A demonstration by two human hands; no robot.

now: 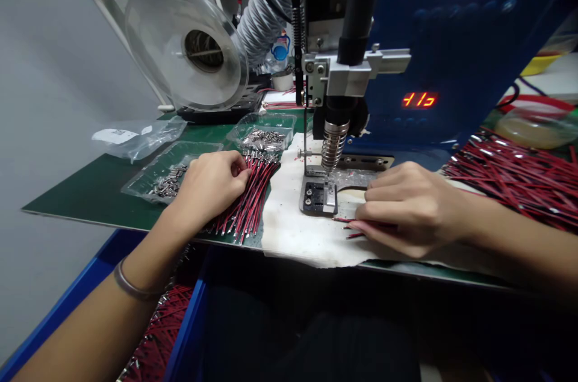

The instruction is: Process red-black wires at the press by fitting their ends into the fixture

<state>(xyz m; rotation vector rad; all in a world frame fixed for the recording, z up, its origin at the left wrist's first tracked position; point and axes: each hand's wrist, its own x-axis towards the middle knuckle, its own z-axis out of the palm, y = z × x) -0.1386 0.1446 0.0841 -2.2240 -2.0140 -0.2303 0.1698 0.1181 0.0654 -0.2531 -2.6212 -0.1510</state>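
Red-black wires [355, 236] pinched in my right hand [409, 210], ends over the white sheet [289, 228], just beside the metal block [316, 198]. Left hand [210, 180] curled at the wire bundle [257, 195]; can't tell if gripping. Plastic tray [156, 165] of metal bits [169, 183] beside it, blue machine [433, 57] behind.

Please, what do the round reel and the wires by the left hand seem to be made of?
Reel: probably clear plastic, glossy; its disc looks see-through. Wires: likely metal inside smooth red and black plastic insulation; their near ends look silvery.
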